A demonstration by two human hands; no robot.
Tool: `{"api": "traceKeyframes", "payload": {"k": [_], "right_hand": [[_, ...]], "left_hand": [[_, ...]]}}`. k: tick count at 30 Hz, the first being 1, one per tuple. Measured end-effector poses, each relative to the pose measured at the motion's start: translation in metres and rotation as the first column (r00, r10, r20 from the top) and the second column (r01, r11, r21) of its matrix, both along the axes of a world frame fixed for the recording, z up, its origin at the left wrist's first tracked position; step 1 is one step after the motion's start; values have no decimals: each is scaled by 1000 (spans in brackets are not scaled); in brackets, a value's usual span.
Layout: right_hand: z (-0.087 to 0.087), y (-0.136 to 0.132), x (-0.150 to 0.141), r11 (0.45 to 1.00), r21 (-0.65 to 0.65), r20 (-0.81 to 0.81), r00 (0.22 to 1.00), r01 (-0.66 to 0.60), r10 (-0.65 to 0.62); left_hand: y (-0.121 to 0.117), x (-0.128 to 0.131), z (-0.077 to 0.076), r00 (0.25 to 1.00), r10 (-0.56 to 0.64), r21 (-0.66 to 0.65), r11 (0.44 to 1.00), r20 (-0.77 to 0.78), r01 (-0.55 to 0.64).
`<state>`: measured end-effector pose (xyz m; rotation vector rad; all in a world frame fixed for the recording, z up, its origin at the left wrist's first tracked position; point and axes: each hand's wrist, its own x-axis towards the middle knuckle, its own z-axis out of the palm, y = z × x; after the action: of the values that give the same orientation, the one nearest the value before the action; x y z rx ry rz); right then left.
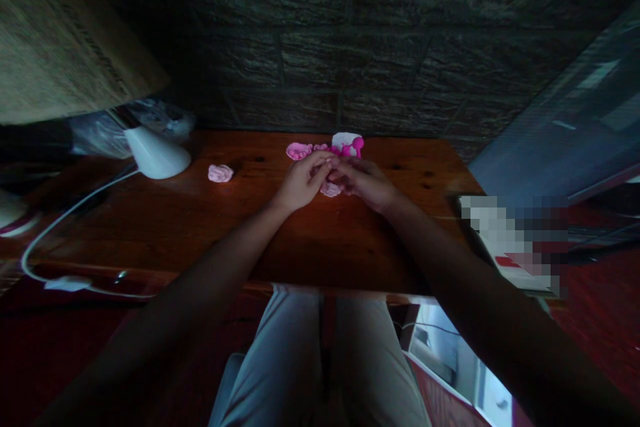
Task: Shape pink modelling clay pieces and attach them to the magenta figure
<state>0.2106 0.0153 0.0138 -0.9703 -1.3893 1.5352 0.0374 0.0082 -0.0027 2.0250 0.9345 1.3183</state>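
At the far left, a beige, coarse-textured lampshade with dark lettering [65, 40] is mounted, tilted, above a smooth white lamp base [157, 153]. The base stands on the brown wooden table [210, 233]. A clear, crumpled plastic bag [173, 119] lies behind the base. A thin white cord [75, 205] runs from the base toward the near left edge of the table and carries a white in-line block [69, 283].

Right of the base, a pale pink, irregular, folded lump [221, 173] rests alone on the table, well apart from both hands.

At centre, toward the far edge, a bright pink, shallow piece with a bumpy surface [299, 150] lies just beyond the left hand [305, 181]. The left hand is palm down, fingers bent toward the right. A second pale pink lump, ridged [331, 189], is located between and partly beneath the hands. The right hand [367, 181] mirrors the left; the fingertips of both converge above this lump. Whether either grip pinches the lump cannot be determined, as the fingers hide the contact.

A flat white piece with bright pink rounded parts [347, 140] lies just beyond the right hand.
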Motion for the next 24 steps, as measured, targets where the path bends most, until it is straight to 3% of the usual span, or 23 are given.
{"api": "traceKeyframes", "payload": {"k": [24], "right_hand": [[-1, 3, 5, 993, -114, -118, 993, -35, 21]], "left_hand": [[2, 0, 0, 999, 34, 22, 999, 7, -34]]}}
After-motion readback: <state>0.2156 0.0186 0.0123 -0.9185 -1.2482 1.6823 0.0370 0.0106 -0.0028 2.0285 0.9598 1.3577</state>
